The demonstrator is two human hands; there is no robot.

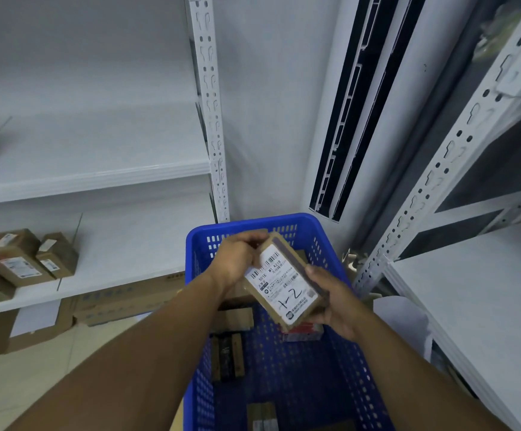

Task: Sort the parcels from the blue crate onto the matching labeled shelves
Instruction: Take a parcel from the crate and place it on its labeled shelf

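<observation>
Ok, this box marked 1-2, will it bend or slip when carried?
Probably stiff: the box keeps straight edges between left hand and right hand. Likely light: fingers alone hold it. Flat-sided, so unlikely to roll.

Parcel (284,287) over crate (253,220), betw. left hand (237,259) & right hand (333,297); boxes (19,259) on shelf (122,253) left of crate.

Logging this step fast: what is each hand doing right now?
Left hand: grips the upper end of the labelled parcel, above the blue crate.
Right hand: grips the same parcel's lower right side.
</observation>
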